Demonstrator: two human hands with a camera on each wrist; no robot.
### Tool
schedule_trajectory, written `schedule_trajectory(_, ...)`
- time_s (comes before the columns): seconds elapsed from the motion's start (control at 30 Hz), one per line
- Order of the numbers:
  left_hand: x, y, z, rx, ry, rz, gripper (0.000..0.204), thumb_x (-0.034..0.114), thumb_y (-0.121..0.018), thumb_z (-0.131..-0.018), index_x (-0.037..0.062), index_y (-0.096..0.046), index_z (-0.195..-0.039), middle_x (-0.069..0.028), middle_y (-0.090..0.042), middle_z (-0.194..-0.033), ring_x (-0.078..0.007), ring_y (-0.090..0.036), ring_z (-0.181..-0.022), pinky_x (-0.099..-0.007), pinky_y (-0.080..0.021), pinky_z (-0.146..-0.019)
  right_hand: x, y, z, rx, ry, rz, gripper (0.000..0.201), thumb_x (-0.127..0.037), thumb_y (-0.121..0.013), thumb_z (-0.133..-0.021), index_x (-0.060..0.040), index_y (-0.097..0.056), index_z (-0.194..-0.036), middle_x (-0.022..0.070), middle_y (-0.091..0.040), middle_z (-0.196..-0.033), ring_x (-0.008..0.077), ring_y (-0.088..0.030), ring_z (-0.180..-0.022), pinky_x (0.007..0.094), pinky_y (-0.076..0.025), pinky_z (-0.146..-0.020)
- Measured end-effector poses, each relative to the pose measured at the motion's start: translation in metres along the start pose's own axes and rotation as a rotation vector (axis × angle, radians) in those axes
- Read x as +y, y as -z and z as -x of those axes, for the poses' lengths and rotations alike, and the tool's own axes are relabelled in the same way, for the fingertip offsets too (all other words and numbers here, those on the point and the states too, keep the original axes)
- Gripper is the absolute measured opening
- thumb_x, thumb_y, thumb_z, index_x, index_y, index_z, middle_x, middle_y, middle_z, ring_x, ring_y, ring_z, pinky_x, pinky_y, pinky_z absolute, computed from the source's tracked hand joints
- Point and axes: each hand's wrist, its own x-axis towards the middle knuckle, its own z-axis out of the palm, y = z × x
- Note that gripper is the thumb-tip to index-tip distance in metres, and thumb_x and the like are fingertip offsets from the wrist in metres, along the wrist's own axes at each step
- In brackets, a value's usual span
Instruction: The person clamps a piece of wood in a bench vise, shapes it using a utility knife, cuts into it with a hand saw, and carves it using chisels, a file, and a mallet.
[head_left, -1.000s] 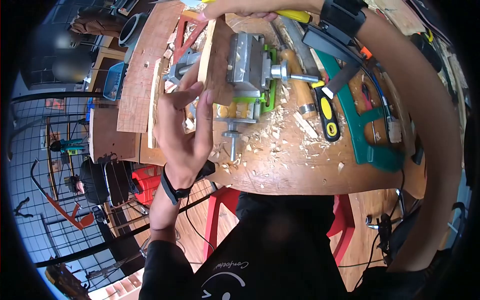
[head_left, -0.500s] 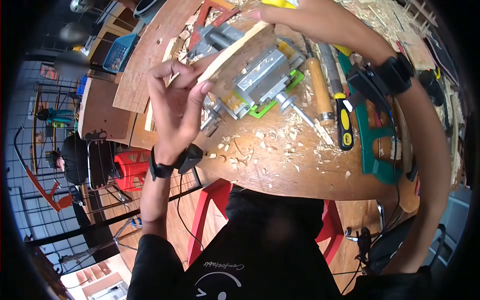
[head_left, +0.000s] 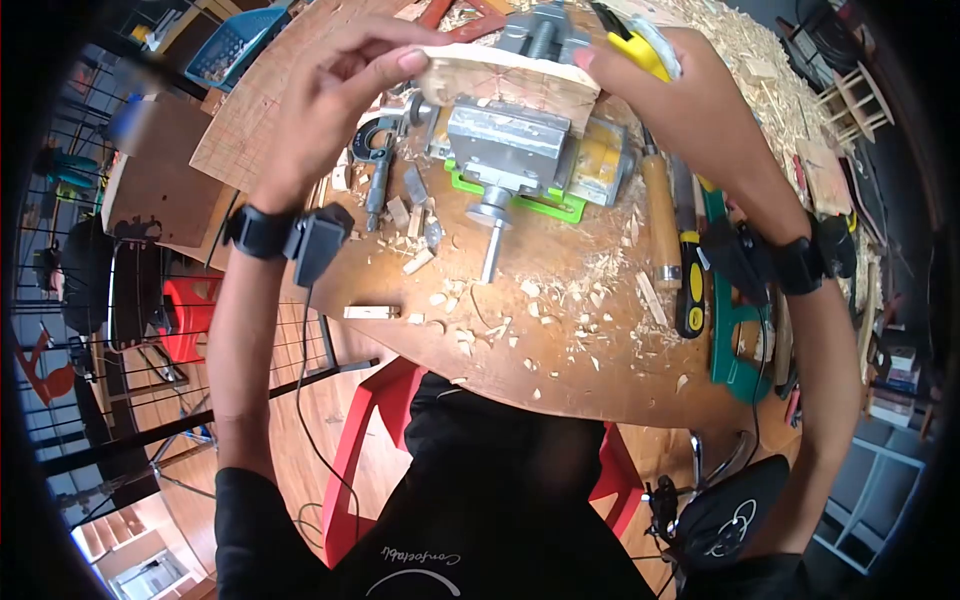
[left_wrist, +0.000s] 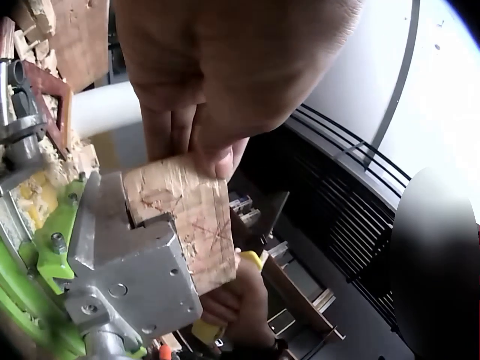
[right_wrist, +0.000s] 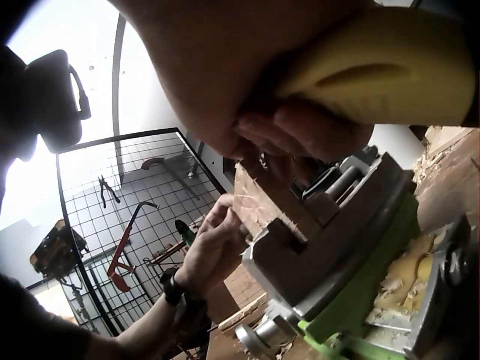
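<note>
A short wooden board [head_left: 505,82] with reddish pencil marks stands on edge at the metal vise [head_left: 508,145], overlapping its jaws in the wrist views. My left hand [head_left: 325,105] pinches the board's left end between thumb and fingers. The right hand [head_left: 690,105] has its fingers curled round a tool's yellow handle [right_wrist: 390,71], while its thumb lies at the board's right end. The tool's working end is hidden, so I cannot tell its kind. In the left wrist view, marks show on the board's face [left_wrist: 206,232] beside the vise body [left_wrist: 135,277].
Wood shavings [head_left: 540,310] litter the table. Left of the vise lies a micrometer [head_left: 375,175] among small offcuts. To the right are a wooden-handled tool [head_left: 660,215], a yellow-and-black handle [head_left: 691,290] and a green saw handle [head_left: 738,365]. A blue basket [head_left: 235,45] stands far left.
The board has swung from steeply slanted to nearly level across the head view, above the vise. Both hands moved with it, the left upward; the view has turned too.
</note>
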Motion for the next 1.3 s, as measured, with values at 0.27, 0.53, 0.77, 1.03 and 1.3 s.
schedule_trajectory(0.27, -0.036, 0.031, -0.059, -0.295, 0.161, 0.281, 0.023, 0.013, -0.065, -0.098, 0.0005, -0.068, -0.116, -0.0049, -0.069, -0.108, -0.0099, -0.063, -0.096, -0.0244, -0.051, -0.082, -0.057, -0.019, 0.001, 0.039, -0.251, -0.056, 0.032, -0.034, -0.069, -0.092, -0.0029, -0.068, -0.084, -0.0054, -0.053, -0.065, 0.0025, -0.044, -0.057, 0.0248, -0.032, -0.050)
schedule_trajectory(0.53, -0.050, 0.027, -0.096, -0.461, 0.271, 0.550, 0.028, 0.012, -0.062, -0.099, -0.0038, -0.064, -0.122, -0.0085, -0.070, -0.111, -0.0054, -0.062, -0.087, -0.0160, -0.047, -0.065, -0.085, -0.032, -0.005, -0.023, -0.333, -0.245, 0.016, -0.019, -0.071, -0.092, -0.0049, -0.068, -0.086, -0.0067, -0.057, -0.064, -0.0009, -0.045, -0.054, 0.0183, -0.030, -0.046)
schedule_trajectory(0.77, -0.026, 0.038, -0.096, -0.342, 0.095, 0.130, 0.036, 0.018, -0.056, -0.103, -0.0010, -0.056, -0.133, -0.0106, -0.066, -0.121, -0.0129, -0.064, -0.101, -0.0264, -0.053, -0.088, -0.043, -0.002, -0.053, -0.121, -0.116, 0.181, 0.030, -0.025, -0.076, -0.090, -0.0010, -0.064, -0.077, 0.0027, -0.057, -0.062, 0.0085, -0.045, -0.057, 0.0283, -0.037, -0.053)
schedule_trajectory(1.03, 0.066, 0.011, -0.025, -0.394, -0.079, -0.661, 0.108, 0.059, -0.075, -0.082, -0.0163, -0.026, -0.142, -0.0346, -0.044, -0.130, -0.0440, -0.049, -0.123, -0.0454, -0.044, -0.103, -0.007, -0.008, -0.077, -0.191, 0.462, 0.406, 0.065, -0.050, -0.092, -0.063, 0.0015, -0.066, -0.093, 0.0188, -0.065, -0.072, 0.0348, -0.065, -0.066, 0.0364, -0.050, -0.062)
schedule_trajectory(1.3, 0.038, 0.006, -0.028, -0.367, -0.332, -1.059, 0.098, 0.062, -0.064, -0.089, -0.0200, -0.036, -0.133, -0.0376, -0.046, -0.121, -0.0467, -0.052, -0.114, -0.0467, -0.046, -0.097, -0.055, 0.009, -0.074, -0.337, 0.092, 0.741, 0.079, -0.068, -0.072, -0.078, 0.0108, -0.064, -0.084, 0.0228, -0.062, -0.065, 0.0349, -0.066, -0.062, 0.0387, -0.055, -0.064)
